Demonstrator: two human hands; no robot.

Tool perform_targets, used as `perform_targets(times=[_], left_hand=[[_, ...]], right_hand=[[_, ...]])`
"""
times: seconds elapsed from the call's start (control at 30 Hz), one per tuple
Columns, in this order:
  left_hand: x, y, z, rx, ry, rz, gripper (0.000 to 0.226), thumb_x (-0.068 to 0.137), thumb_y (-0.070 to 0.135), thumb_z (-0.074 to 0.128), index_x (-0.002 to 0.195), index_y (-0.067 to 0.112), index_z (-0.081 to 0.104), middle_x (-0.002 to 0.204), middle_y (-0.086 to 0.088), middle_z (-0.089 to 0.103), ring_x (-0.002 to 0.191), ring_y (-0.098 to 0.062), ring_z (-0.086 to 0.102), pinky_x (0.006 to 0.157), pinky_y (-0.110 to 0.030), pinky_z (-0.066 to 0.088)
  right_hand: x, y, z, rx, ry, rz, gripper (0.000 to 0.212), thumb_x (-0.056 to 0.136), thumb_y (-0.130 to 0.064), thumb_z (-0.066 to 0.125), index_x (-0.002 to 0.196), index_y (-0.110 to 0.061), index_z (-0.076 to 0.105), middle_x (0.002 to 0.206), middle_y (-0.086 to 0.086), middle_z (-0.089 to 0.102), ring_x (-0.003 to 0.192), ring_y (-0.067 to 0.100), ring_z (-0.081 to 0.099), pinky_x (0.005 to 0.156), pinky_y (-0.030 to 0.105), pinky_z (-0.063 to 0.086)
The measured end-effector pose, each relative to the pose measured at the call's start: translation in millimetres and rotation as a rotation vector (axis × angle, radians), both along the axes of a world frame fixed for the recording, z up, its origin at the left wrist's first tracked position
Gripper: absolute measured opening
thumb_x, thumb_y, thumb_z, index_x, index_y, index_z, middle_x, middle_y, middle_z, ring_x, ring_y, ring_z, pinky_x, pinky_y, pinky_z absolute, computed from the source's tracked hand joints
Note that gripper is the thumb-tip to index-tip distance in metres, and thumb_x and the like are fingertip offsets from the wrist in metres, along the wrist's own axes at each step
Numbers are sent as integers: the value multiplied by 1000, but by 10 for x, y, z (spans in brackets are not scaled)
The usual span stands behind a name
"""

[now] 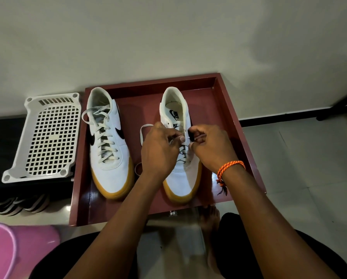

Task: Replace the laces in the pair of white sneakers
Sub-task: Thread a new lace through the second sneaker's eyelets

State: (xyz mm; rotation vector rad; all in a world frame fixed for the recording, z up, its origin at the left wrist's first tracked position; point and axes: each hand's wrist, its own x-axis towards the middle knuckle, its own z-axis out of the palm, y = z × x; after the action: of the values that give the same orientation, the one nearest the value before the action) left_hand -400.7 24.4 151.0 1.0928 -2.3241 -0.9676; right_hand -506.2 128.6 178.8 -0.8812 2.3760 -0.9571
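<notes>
Head camera looks steeply down, close over the tray (228,101).

The right sneaker (179,137) is showing "NIKE" with a swoosh on its insole (173,114) and "NIKE" again on its tongue (173,125).
</notes>
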Motion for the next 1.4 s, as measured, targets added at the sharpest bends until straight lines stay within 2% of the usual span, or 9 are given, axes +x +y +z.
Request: perform_targets(times=[0.13, 0.27, 0.4, 0.47, 0.6, 0.87, 1.07, 1.3, 1.4], left_hand=[[-18, 36, -12, 35, 4, 22, 11, 99, 26, 75, 103, 20, 84, 101, 1, 61, 89, -15, 60, 63, -18, 35], [-1, 16, 26, 58, -13, -37, 15, 102, 24, 70, 106, 19, 83, 104, 0, 57, 92, -17, 60, 68, -27, 43], [52, -44, 75, 68, -48, -126, 26, 92, 36, 79, 115, 23, 80, 111, 2, 59, 102, -16, 62, 81, -38, 55], [61, -42, 83, 54, -104, -138, 35, 91, 39, 81, 122, 24, 76, 119, 3, 59, 108, -17, 62, 86, -43, 57], [56, -19, 104, 21, -164, -140, 41, 93, 46, 78, 128, 26, 71, 127, 5, 56, 113, -17, 60, 88, -45, 57], [66, -22, 127, 17, -181, -133, 34, 94, 39, 79, 124, 27, 71, 128, 5, 55, 112, -17, 60, 84, -44, 56], [72, -32, 130, 36, -170, -141, 31, 92, 39, 79, 120, 28, 70, 122, 4, 55, 110, -18, 58, 79, -42, 53], [78, -19, 130, 6, -185, -133, 29, 92, 39, 79, 118, 29, 71, 123, 5, 56, 111, -22, 62, 82, -49, 58], [79, -9, 115, -8, -182, -122, 36, 92, 43, 79, 123, 27, 69, 126, 6, 56, 113, -20, 61, 86, -46, 57]], right_hand=[[20, 5, 10, -7, 20, -3, 23, 88, 0, 72, 111, -5, 76, 101, 13, 77, 92, 29, 71, 87, 47, 62], [26, 6, 5, -54, 17, -48, 28, 94, -9, 73, 121, -12, 77, 110, 4, 78, 94, 16, 72, 87, 28, 56], [32, -29, -4, -71, 80, -82, 7, 90, -15, 80, 94, -20, 82, 89, -5, 78, 79, 7, 71, 73, 22, 58], [33, -40, -1, -67, 78, -95, 9, 89, -15, 81, 84, -22, 80, 78, -9, 74, 72, 3, 68, 65, 19, 53], [24, -54, -31, -49, 10, -126, 18, 91, -10, 72, 80, -21, 78, 69, -14, 70, 69, 3, 67, 62, 20, 53], [-40, -46, 6, -173, -17, 8, 16, 100, -8, 59, 90, -15, 69, 82, -5, 70, 81, 14, 68, 71, 32, 57], [-51, -15, 59, -318, -270, 50, 15, 108, -6, 50, 98, -6, 61, 94, 1, 78, 68, 20, 75, 53, 30, 51], [-29, -51, 250, -722, -638, 99, 13, 109, 1, 44, 102, 0, 54, 77, 7, 56, 59, 17, 46, 61, 33, 55], [-98, -51, 211, -772, -619, -95, 13, 107, 3, 46, 105, -3, 58, 74, 3, 54, 56, 15, 44, 58, 35, 52]])
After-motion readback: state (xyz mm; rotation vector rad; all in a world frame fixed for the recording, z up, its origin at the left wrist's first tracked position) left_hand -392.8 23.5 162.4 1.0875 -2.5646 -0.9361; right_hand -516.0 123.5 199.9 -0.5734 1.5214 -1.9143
